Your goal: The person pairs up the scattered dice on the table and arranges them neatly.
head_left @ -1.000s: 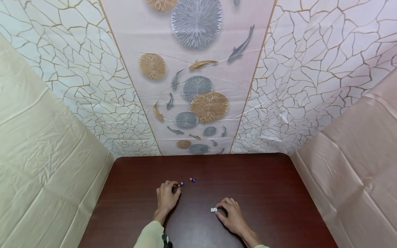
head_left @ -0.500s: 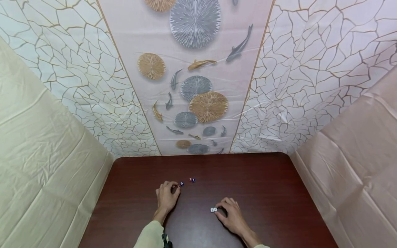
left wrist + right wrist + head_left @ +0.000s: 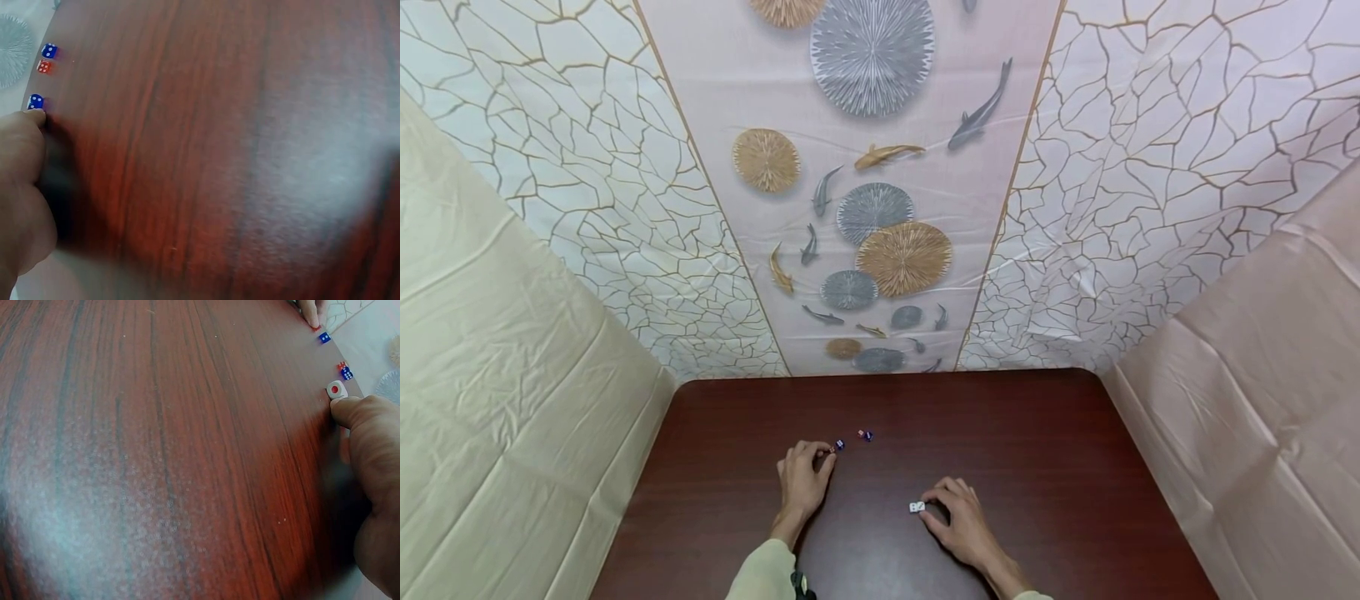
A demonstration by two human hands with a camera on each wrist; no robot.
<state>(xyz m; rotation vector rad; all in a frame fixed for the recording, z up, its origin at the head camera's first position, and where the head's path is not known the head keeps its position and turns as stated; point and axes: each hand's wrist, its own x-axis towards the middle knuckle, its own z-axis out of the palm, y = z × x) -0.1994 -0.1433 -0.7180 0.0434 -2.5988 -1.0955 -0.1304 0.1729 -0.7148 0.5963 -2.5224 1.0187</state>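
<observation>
My left hand [image 3: 801,479] pinches a small red die [image 3: 832,450] between thumb and fingertips, on the table's left half. Right against it is a blue die [image 3: 840,445]; in the left wrist view the thumb tip partly covers that blue die [image 3: 35,100] and hides the red one. Farther back sits another pair, a red die [image 3: 44,66] beside a blue die [image 3: 49,50]. My right hand [image 3: 964,525] pinches the right one of two white dice [image 3: 913,507] that stand side by side. One white die [image 3: 336,389] shows a red dot in the right wrist view.
All the dice are on a dark red-brown wooden table [image 3: 1037,433]. A patterned cloth backdrop [image 3: 880,250] rises behind its far edge. Plain cloth walls stand at the left [image 3: 512,375] and right [image 3: 1247,400].
The left hand's knuckles have dipped very slightly toward the table's front, with the fingertips still at the red die. The right hand and the white dice stay in place.
</observation>
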